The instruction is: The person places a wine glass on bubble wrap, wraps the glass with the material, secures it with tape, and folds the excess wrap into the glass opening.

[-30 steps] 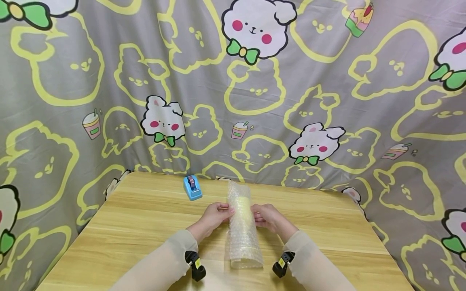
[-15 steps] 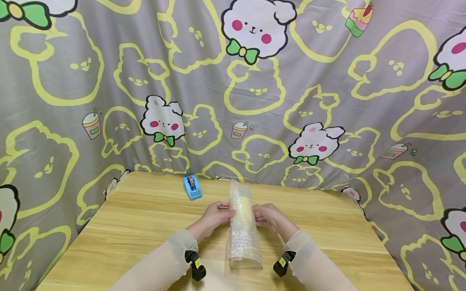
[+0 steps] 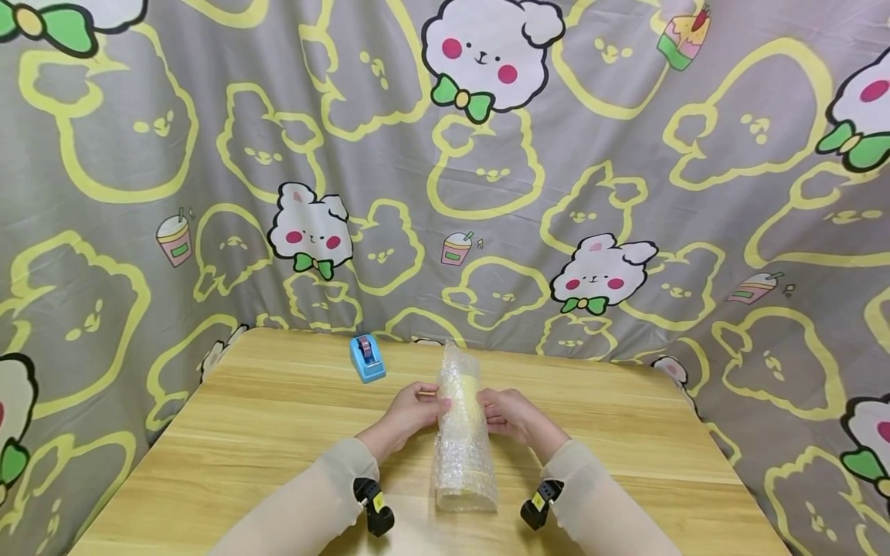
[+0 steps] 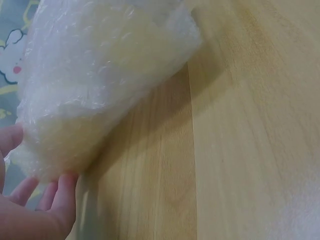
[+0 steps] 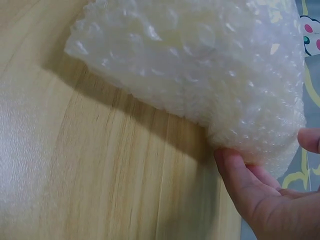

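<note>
A long bundle of bubble wrap (image 3: 464, 459) lies lengthwise on the wooden table between both hands. Something pale yellow (image 3: 470, 386) shows through its layers; its kind cannot be told. On the left side, the left hand (image 3: 412, 411) holds the bundle, thumb on top and fingers low against its edge. The right hand (image 3: 513, 415) grips the opposite side in much the same way. Up close in the left wrist view, the fingertips (image 4: 67, 182) reach under the wrap (image 4: 75, 75). The right wrist view has the fingers (image 5: 232, 167) beneath the wrap (image 5: 200, 65) and the thumb apart above.
A blue tape dispenser (image 3: 368, 359) with a roll of tape stands near the table's back edge, left of the bundle. Behind the wooden table (image 3: 626, 432) hangs a grey patterned curtain (image 3: 389, 154). Black wrist cameras (image 3: 375, 507) sit on both sleeves.
The bundle has turned slightly: its far end has shifted a little right and its near end a little left. Both hands stay at its sides, almost unmoved.
</note>
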Tool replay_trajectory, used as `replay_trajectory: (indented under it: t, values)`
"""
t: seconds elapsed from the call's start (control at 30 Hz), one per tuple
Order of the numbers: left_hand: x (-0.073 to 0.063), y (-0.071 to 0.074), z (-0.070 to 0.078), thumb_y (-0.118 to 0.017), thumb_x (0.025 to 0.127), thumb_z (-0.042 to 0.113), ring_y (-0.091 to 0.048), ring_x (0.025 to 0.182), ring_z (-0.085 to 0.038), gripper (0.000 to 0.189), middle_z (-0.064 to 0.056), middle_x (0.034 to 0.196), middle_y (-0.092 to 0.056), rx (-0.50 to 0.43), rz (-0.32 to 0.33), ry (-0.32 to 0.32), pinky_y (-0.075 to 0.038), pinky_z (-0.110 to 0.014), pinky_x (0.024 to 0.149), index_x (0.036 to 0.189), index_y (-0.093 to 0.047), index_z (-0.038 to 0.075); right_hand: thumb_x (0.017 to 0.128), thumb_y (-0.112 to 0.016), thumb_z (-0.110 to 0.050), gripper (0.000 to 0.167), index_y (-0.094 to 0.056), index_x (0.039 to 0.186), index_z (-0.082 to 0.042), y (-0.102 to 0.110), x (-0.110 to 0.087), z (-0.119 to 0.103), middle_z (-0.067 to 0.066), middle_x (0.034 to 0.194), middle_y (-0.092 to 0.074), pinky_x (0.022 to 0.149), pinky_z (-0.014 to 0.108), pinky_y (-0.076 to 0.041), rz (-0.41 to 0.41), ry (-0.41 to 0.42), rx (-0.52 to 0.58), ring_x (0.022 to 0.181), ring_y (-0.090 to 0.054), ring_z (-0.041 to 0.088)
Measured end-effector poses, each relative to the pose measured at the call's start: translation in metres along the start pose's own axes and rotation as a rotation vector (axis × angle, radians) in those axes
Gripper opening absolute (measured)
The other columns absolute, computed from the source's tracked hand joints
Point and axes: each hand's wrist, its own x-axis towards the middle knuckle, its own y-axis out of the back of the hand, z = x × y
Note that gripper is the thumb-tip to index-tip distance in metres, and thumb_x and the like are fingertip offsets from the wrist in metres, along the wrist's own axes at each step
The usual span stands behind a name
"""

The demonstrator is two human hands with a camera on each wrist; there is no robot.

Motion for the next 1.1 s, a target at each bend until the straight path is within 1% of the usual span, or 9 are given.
replay_trajectory:
  t: [0.27, 0.47, 0.63, 0.8, 0.97, 1.1]
  values:
    - [-0.0025, 0.0002, 0.0022, -0.077, 0.089, 0.018, -0.06, 0.104, -0.027, 0.053, -0.02, 0.12, -0.059, 0.101, 0.03, -0.031, -0.056, -0.041, 0.085, 0.13, -0.053, -0.006, 0.09, -0.063, -0.018, 0.023, -0.061, 0.096, 0.004, -0.0006, 0.0017, 0.0035, 0.008, 0.082, -0.063, 0.071, 0.028, -0.057, -0.004, -0.002, 0.036, 0.072, -0.063, 0.015]
    - [-0.0028, -0.0005, 0.0032, -0.078, 0.089, 0.019, -0.06, 0.103, -0.027, 0.053, -0.019, 0.118, -0.058, 0.132, 0.04, -0.044, -0.055, -0.039, 0.082, 0.13, -0.054, -0.005, 0.09, -0.061, -0.016, 0.017, -0.058, 0.093, 0.001, -0.0009, 0.0031, 0.003, 0.002, 0.074, -0.057, 0.064, 0.024, -0.055, -0.013, -0.008, 0.059, 0.065, -0.058, 0.01]
    - [-0.0031, -0.0005, 0.0035, -0.078, 0.088, 0.019, -0.059, 0.099, -0.026, 0.054, -0.019, 0.117, -0.057, 0.137, 0.046, -0.049, -0.055, -0.037, 0.08, 0.13, -0.053, -0.005, 0.089, -0.062, -0.014, 0.02, -0.058, 0.096, 0.004, -0.0021, 0.0032, 0.003, 0.005, 0.077, -0.057, 0.065, 0.025, -0.055, -0.004, -0.009, 0.071, 0.068, -0.058, 0.013]
    - [-0.0024, -0.0011, 0.002, -0.078, 0.089, 0.02, -0.059, 0.098, -0.025, 0.058, -0.019, 0.116, -0.057, 0.138, 0.054, -0.054, -0.054, -0.036, 0.076, 0.132, -0.051, -0.006, 0.088, -0.063, -0.013, 0.028, -0.055, 0.105, 0.007, -0.0032, 0.0015, 0.0035, 0.009, 0.083, -0.059, 0.068, 0.028, -0.057, 0.012, -0.011, 0.076, 0.072, -0.059, 0.017]
    - [-0.0022, -0.0027, 0.0007, -0.077, 0.09, 0.021, -0.059, 0.103, -0.026, 0.061, -0.02, 0.118, -0.058, 0.145, 0.046, -0.062, -0.054, -0.036, 0.079, 0.134, -0.049, -0.012, 0.087, -0.062, -0.011, 0.033, -0.052, 0.111, 0.009, -0.0037, 0.0009, 0.0038, 0.011, 0.085, -0.059, 0.069, 0.03, -0.058, 0.012, -0.012, 0.087, 0.074, -0.058, 0.019]
    - [-0.0014, -0.0037, -0.0009, -0.077, 0.089, 0.022, -0.059, 0.105, -0.029, 0.063, -0.021, 0.12, -0.057, 0.15, 0.049, -0.061, -0.054, -0.038, 0.081, 0.134, -0.049, -0.011, 0.086, -0.06, -0.01, 0.032, -0.052, 0.11, 0.009, -0.0048, 0.0008, 0.0031, 0.011, 0.084, -0.059, 0.069, 0.03, -0.058, 0.009, -0.013, 0.095, 0.074, -0.058, 0.019]
